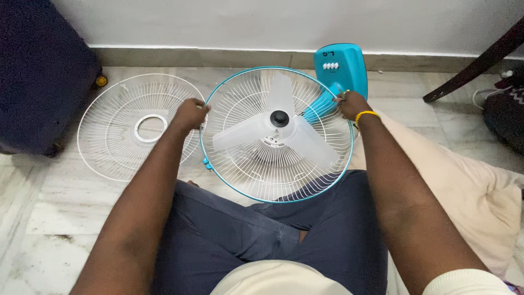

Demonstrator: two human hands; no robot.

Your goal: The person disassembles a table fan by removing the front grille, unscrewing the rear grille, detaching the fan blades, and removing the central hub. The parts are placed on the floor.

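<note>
A table fan lies face up across my lap, with a white wire guard [256, 169] ringed in blue and three translucent white blades [284, 134] around a black hub cap [280, 118]. My left hand [189, 114] grips the guard's left rim. My right hand [351, 104], with a yellow band at the wrist, holds the rim's upper right edge. The fan's blue base [341, 65] with white buttons points toward the wall. A second loose white wire guard [136, 127] lies flat on the floor to the left.
I sit cross-legged on a marble floor in dark trousers. A dark suitcase [41, 71] stands at the far left, a beige cushion [469, 191] lies on the right, and a dark chair leg [480, 60] and a dark bag [505, 117] are at the upper right.
</note>
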